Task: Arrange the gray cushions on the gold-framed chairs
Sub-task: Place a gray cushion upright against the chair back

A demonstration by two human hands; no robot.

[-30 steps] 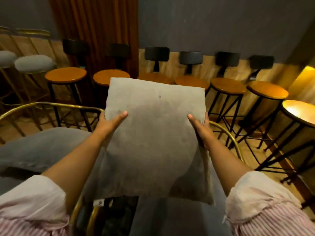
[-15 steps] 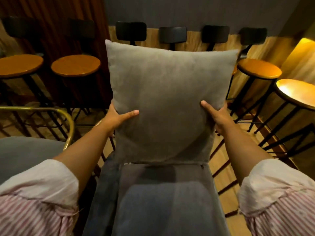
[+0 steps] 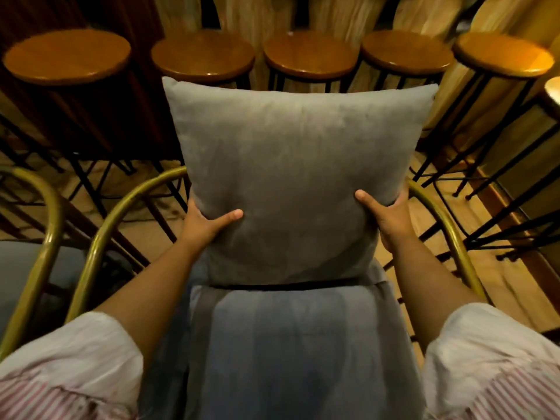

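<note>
A square gray cushion stands upright at the back of a gray-seated chair. Its bottom edge rests on the rear of the seat. The chair's curved gold frame runs behind the cushion on both sides. My left hand grips the cushion's lower left side, thumb across the front. On the lower right side my right hand holds it the same way. Both forearms reach out over the seat.
A second gold-framed chair with a gray seat stands close on the left. A row of round wooden bar stools on black metal legs lines the wall behind. More stools and their legs crowd the right side over a wooden floor.
The cushion has come down from in front of me onto the back of the chair seat, still in both hands. My view has tilted down and moved closer to the chair.
</note>
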